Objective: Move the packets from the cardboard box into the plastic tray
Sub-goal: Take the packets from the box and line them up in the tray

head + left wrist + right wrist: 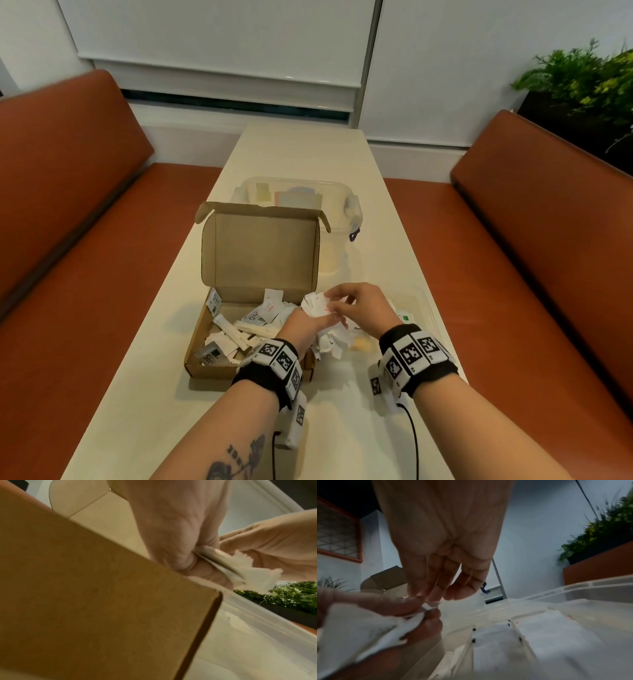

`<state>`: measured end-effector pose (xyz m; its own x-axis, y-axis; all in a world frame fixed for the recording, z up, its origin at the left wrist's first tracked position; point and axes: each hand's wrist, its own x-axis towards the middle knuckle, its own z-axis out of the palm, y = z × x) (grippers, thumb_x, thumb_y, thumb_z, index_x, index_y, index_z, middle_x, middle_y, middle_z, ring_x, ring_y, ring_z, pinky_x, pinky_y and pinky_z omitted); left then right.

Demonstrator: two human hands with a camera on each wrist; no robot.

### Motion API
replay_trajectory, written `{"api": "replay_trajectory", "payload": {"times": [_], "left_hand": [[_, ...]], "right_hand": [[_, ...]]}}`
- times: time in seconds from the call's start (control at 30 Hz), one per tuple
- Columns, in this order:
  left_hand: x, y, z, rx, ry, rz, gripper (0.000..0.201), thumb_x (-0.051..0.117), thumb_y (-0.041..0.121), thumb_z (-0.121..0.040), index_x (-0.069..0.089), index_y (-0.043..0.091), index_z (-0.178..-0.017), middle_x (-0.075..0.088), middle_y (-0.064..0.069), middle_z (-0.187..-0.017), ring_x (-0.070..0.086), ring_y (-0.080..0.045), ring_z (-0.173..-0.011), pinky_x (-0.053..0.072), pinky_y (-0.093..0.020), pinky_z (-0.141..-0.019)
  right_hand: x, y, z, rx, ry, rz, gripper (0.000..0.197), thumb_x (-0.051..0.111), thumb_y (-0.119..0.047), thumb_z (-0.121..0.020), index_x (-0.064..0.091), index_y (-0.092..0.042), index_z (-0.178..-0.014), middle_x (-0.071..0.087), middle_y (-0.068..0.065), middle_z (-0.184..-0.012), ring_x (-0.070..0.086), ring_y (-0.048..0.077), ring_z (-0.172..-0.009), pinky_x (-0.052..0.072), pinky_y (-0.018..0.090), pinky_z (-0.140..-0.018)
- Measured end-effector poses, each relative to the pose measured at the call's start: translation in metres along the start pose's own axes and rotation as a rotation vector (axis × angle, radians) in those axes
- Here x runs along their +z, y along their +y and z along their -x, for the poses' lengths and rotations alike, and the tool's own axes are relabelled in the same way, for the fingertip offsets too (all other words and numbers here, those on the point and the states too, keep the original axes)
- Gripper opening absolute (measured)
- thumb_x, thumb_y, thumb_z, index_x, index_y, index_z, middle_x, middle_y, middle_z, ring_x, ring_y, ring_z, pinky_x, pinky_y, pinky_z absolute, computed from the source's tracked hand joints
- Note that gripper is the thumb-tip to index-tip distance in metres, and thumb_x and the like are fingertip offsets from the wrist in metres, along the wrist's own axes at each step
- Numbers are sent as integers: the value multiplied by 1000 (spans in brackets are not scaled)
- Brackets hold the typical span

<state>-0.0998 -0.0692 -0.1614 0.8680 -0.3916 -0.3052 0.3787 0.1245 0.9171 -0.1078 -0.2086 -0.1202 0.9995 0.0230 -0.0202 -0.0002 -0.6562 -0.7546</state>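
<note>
The open cardboard box (pixel 212 368) holds several white packets (pixel 253 318), its lid upright. At the box's right edge my left hand (pixel 325 320) grips a bunch of white packets (pixel 317 303); the left wrist view shows the fingers (pixel 192 566) curled round that bunch (pixel 254 577). My right hand (pixel 334 299) reaches over from the right, and its fingertips (pixel 419 596) pinch the edge of one packet (pixel 432 604) in the bunch. The clear plastic tray (pixel 423 301) lies right of the box, under my right wrist, with a few packets (pixel 547 631) in it.
A clear lidded plastic container (pixel 346 205) stands behind the box. The long cream table (pixel 342 428) runs between two orange benches (pixel 531 257). A green plant (pixel 589 78) sits at the far right. Cables hang from both wrist bands.
</note>
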Motion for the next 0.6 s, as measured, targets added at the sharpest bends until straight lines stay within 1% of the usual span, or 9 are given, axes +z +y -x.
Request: {"api": "replay_trajectory", "payload": {"times": [0.07, 0.13, 0.17, 0.27, 0.33, 0.4, 0.5, 0.53, 0.6], "left_hand": [[0, 0, 0, 21, -25, 14, 36, 62, -1, -87, 58, 7, -122, 66, -16, -104, 64, -27, -93, 51, -37, -82], [-1, 0, 1, 38, -37, 28, 30, 61, -3, -87, 62, 10, -113, 69, -11, -99, 66, -21, -88, 54, -31, -79], [-1, 0, 1, 28, -28, 32, 26, 62, -2, -86, 63, 10, -109, 69, -10, -98, 67, -21, -87, 53, -32, -79], [-1, 0, 2, -8, 9, 36, 24, 67, 2, -84, 63, 4, -107, 68, -16, -100, 65, -28, -91, 49, -43, -86], [0, -1, 1, -31, 38, 48, 25, 70, 2, -82, 63, 3, -106, 68, -19, -101, 64, -30, -94, 47, -47, -88], [1, -2, 0, -43, 85, 78, 27, 70, 0, -81, 63, 1, -107, 68, -21, -105, 65, -32, -97, 48, -47, -91], [1, -5, -3, -55, 168, 123, 31, 70, -2, -80, 63, -2, -110, 67, -22, -110, 65, -36, -103, 49, -51, -95], [1, -5, -4, -56, 191, 127, 30, 71, -1, -79, 63, -2, -108, 67, -22, -109, 65, -37, -102, 50, -51, -94], [1, -6, -4, -61, 226, 128, 25, 72, 0, -79, 64, 0, -102, 67, -22, -106, 66, -35, -97, 51, -49, -89]], "right_hand": [[0, -4, -4, 14, -56, 40, 14, 69, -13, -81, 71, -19, -94, 63, -16, -77, 54, 0, -53, 37, 2, -51], [0, -5, -7, 27, -78, 63, 13, 70, -12, -80, 70, -16, -92, 61, -13, -73, 53, 0, -52, 37, 2, -50], [-1, -5, -8, 33, -74, 62, 10, 71, -13, -80, 69, -15, -90, 61, -12, -72, 53, -1, -53, 37, 2, -50], [-4, -4, -7, 51, -25, 23, 5, 72, -13, -79, 69, -13, -82, 64, -6, -73, 53, 0, -62, 41, 5, -57], [-5, -4, -5, 75, 16, -27, 3, 72, -12, -79, 69, -12, -80, 66, 2, -75, 55, 7, -66, 47, 18, -66], [-5, -3, -4, 105, 58, -68, 4, 71, -11, -79, 68, -9, -78, 63, 6, -72, 54, 11, -64, 49, 27, -66], [-3, 1, -1, 155, 101, -141, 4, 67, -7, -80, 64, -6, -77, 60, 5, -65, 54, 12, -55, 50, 22, -56], [-2, 3, 1, 173, 104, -170, 5, 66, -5, -80, 63, -5, -76, 60, 6, -63, 55, 12, -53, 50, 20, -54], [-2, 7, 3, 213, 85, -242, 8, 66, -1, -81, 60, -5, -76, 61, 9, -61, 57, 15, -50, 53, 22, -54]]}}
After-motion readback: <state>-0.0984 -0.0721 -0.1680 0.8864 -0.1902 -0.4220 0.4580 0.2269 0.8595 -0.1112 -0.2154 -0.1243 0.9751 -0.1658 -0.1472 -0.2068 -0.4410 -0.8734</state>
